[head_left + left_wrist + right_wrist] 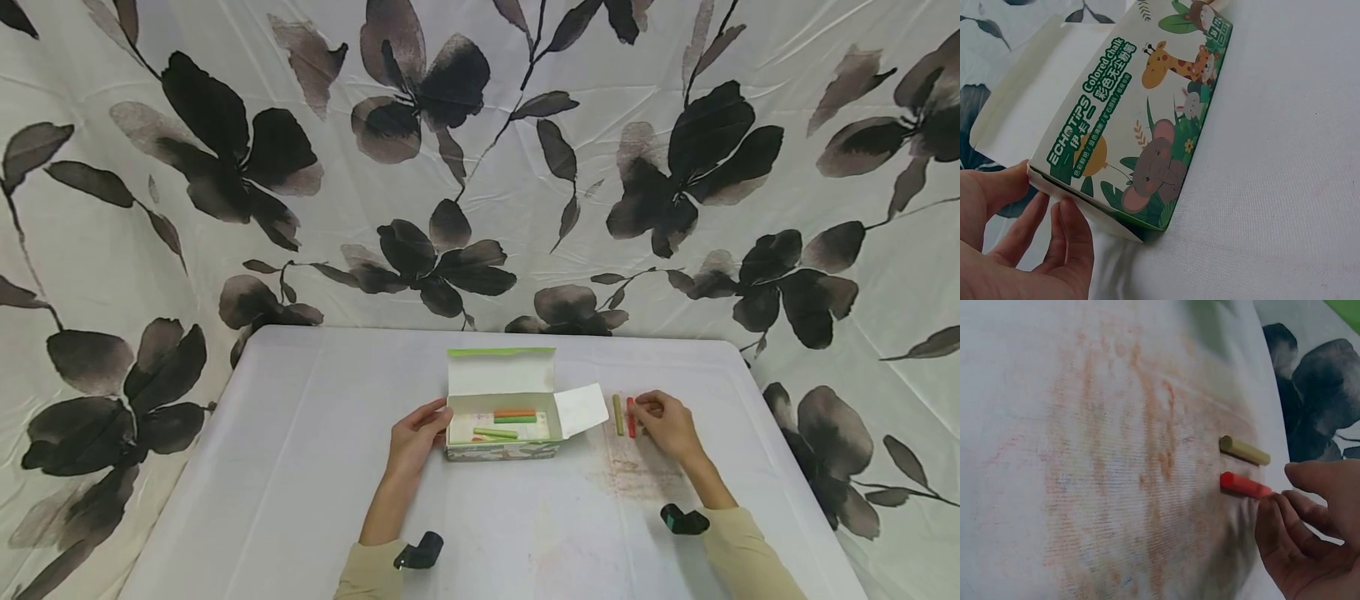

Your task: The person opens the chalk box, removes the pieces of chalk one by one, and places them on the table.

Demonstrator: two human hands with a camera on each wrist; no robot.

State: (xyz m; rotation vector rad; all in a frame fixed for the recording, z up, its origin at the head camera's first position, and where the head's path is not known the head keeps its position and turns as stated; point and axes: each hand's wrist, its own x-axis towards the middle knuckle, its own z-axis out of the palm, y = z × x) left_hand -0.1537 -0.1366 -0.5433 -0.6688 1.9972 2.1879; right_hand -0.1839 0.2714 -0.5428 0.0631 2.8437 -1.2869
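Observation:
A chalk box (503,452) printed with cartoon animals and "Colored chalk" (1104,69) stands with its lid raised. Inside it lie an orange chalk (514,413) and green chalks (495,433), among others partly hidden. My left hand (417,431) holds the box's left end, thumb at the top edge and fingers against the end flap. To the right, a red chalk (1242,484) and an olive-yellow chalk (1244,450) lie side by side on the cloth. The fingertips of my right hand (667,423) touch the red chalk's far end, with the thumb held apart.
The box's side flap (582,410) sticks out to the right, close to the loose chalks. Reddish chalk smears (1154,437) mark the white tablecloth (300,500). A floral curtain (547,167) hangs behind the table's far edge.

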